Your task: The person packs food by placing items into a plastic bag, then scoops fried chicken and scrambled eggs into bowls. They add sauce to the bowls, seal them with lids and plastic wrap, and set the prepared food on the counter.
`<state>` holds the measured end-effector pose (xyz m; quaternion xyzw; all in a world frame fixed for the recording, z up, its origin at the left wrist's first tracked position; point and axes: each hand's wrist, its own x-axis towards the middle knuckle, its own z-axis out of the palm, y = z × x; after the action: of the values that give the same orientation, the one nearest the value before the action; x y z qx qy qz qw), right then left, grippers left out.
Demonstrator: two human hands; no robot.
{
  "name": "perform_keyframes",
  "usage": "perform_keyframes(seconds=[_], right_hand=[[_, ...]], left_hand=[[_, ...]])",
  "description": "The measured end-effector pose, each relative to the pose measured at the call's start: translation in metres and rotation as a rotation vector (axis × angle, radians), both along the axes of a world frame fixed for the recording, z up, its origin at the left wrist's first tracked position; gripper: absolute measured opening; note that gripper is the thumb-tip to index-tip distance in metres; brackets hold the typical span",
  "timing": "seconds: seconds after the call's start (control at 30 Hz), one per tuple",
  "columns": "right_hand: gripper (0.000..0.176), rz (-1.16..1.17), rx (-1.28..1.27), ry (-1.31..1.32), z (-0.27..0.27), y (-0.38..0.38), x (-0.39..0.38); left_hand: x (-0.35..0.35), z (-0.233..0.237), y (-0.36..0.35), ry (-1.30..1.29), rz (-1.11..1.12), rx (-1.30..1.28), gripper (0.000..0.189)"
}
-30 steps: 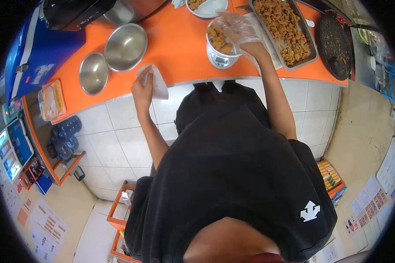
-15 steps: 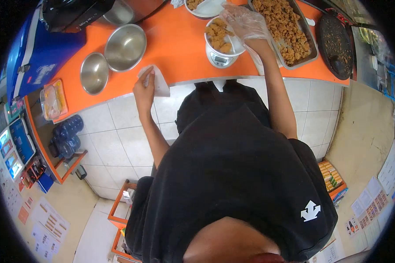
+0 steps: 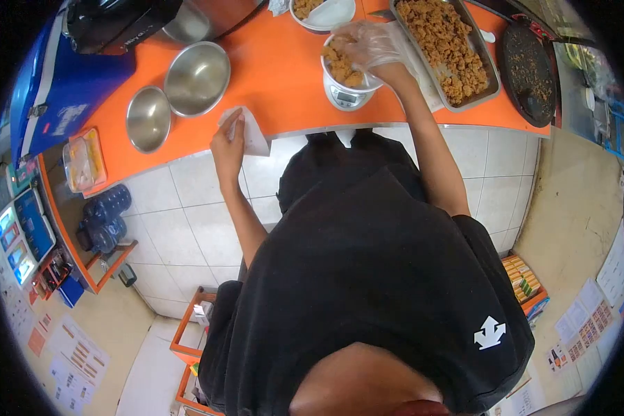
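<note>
A white bowl [image 3: 329,75] of golden fried chicken pieces [image 3: 341,68] rests on a small digital kitchen scale [image 3: 347,98]. My right hand [image 3: 371,48], in a clear plastic glove, is over the bowl's right side with its fingers at the chicken. The crinkled glove and blur hide how the fingers are set and whether a piece is between them. At the counter's front edge, my left hand [image 3: 227,144] is bare and closed on a piece of white paper [image 3: 254,136], which hangs slightly over the edge.
Right of the scale stands a metal tray [image 3: 496,82] heaped with fried pieces, then a dark round pan [image 3: 528,73] with crumbs. A second white bowl [image 3: 331,15] sits behind. Two steel bowls [image 3: 197,78] and a blue cooler box [image 3: 83,83] occupy the orange counter's left.
My right hand has shifted left and slightly down, from the bowl's right rim to over the chicken. My left hand stays on the paper almost unmoved.
</note>
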<state>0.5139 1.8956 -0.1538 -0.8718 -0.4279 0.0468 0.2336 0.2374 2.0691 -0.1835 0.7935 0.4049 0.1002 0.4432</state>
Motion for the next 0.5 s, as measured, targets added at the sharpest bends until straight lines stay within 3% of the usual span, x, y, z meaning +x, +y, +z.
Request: perform_keyframes(seconds=[0.17, 0.27, 0.33, 0.4, 0.5], right_hand=[[0.024, -0.02, 0.22, 0.262, 0.044, -0.022, -0.016], [0.018, -0.019, 0.056, 0.461, 0.039, -0.04, -0.026], [0.018, 0.043, 0.087, 0.329, 0.0, -0.049, -0.022], [0.017, 0.106, 0.12, 0.196, -0.006, -0.048, -0.025], [0.018, 0.049, 0.024, 0.194, -0.004, -0.051, -0.036]], left_hand=[[-0.002, 0.001, 0.001, 0.016, 0.003, 0.031, 0.031], [-0.008, -0.005, 0.002, -0.028, 0.017, 0.002, 0.031], [-0.008, -0.007, 0.003, -0.011, 0.016, -0.034, 0.031], [-0.004, -0.001, 0.002, 0.0, 0.022, -0.035, 0.031], [-0.003, -0.006, 0.005, 0.007, 0.011, -0.02, 0.031]])
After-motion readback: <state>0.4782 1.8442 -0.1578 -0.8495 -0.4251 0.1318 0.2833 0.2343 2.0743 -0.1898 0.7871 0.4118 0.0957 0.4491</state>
